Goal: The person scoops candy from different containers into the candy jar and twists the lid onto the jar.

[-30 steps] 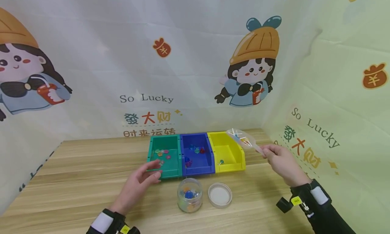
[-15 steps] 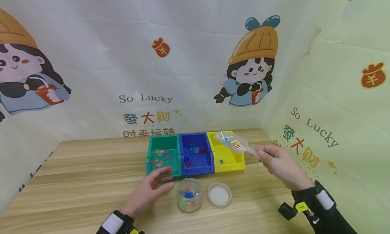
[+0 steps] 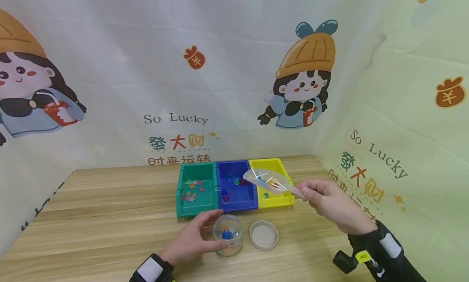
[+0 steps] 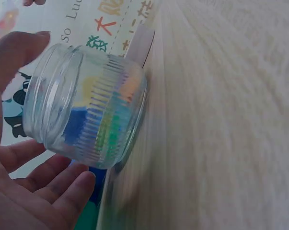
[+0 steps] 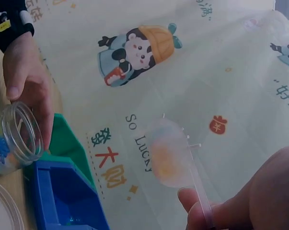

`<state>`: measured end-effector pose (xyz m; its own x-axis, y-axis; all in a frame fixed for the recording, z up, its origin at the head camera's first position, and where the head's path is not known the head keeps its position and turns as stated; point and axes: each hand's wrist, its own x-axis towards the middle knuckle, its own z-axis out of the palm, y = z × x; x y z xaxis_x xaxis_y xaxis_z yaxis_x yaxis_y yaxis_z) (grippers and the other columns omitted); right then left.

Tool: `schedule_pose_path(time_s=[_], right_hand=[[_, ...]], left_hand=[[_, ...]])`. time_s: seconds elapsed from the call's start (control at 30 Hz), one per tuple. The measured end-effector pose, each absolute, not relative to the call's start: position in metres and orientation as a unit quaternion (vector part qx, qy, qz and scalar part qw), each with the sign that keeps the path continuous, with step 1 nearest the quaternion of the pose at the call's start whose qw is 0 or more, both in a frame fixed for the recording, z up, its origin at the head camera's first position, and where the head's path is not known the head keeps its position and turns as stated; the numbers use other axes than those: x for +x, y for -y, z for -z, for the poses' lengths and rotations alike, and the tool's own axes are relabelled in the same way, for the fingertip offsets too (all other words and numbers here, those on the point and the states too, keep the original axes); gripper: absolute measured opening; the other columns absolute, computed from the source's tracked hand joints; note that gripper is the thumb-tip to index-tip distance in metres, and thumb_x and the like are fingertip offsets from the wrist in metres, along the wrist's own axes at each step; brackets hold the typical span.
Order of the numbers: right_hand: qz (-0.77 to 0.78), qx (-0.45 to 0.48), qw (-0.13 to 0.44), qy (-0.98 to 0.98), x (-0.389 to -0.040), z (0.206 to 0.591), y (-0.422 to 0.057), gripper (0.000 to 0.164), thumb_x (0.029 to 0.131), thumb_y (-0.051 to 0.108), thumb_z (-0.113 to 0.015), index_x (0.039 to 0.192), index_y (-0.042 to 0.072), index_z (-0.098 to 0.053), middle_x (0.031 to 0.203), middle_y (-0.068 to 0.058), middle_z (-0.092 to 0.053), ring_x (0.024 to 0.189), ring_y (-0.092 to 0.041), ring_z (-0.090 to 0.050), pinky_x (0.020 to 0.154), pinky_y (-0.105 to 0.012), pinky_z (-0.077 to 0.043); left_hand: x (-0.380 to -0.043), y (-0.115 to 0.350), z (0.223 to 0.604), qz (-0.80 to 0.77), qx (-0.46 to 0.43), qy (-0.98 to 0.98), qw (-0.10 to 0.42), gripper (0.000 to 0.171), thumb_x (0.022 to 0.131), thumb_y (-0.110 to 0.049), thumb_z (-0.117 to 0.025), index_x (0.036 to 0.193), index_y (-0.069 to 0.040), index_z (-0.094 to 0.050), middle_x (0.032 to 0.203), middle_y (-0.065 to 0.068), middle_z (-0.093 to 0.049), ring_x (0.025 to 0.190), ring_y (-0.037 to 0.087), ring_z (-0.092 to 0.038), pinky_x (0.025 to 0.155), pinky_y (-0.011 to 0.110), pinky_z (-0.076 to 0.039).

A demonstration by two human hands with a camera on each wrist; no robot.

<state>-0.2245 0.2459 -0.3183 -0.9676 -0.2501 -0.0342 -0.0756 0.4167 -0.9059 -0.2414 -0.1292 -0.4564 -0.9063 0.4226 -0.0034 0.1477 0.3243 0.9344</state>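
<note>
In the head view my right hand [image 3: 335, 202] pinches the handle of a translucent scoop [image 3: 269, 180], raised over the yellow bin [image 3: 282, 198]. Small white sticks and orange and blue bits lie in the scoop. My left hand [image 3: 198, 237] is spread around a clear jar [image 3: 234, 249], thumb on the near side and fingers on the far side. In the left wrist view, its thumb [image 4: 19, 52] and fingers [image 4: 63, 187] flank the jar without closing round it. Blue, orange, yellow and green pieces sit inside the upright, lidless jar.
A round lid [image 3: 264, 235] lies right of the jar. Behind stand a green bin [image 3: 198, 172] with small flower-like pieces, and a blue bin [image 3: 234, 168] with blue, red and purple pieces. The yellow bin holds one small item. A printed cloth [image 3: 234, 90] backs the wooden table [image 3: 110, 208].
My left hand has moved right and toward me, from the green bin to the jar. The right hand has carried the scoop left and lower, over the yellow bin.
</note>
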Motion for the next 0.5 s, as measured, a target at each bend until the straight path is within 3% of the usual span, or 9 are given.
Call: schedule_pose_path(time_s=[0.3,0.5], right_hand=[[0.503,-0.105,0.098,-0.852,-0.2175,0.3182,-0.2408,0.027,0.116,0.015,-0.053,0.126,-0.001,-0.072,0.087,-0.002,-0.055,0.072,-0.016,-0.044,0.059,-0.024,-0.035],[0.488,-0.137,0.120,-0.854,-0.2183,0.3223,-0.2385,0.024,0.116,0.015,-0.053,0.112,-0.001,-0.071,0.085,-0.002,-0.050,0.070,-0.015,-0.040,0.059,-0.024,-0.031]], left_hand=[[-0.2409,0.1245,0.4609,-0.542,0.187,-0.810,0.119,0.085,0.089,-0.030,-0.095,0.160,-0.009,-0.052,0.159,0.018,-0.056,0.142,0.040,-0.059,0.121,0.063,-0.049],[-0.2401,0.1220,0.4632,-0.540,0.183,-0.814,0.116,0.081,0.089,-0.031,-0.095,0.156,-0.007,-0.056,0.154,0.017,-0.061,0.138,0.037,-0.063,0.119,0.063,-0.051]])
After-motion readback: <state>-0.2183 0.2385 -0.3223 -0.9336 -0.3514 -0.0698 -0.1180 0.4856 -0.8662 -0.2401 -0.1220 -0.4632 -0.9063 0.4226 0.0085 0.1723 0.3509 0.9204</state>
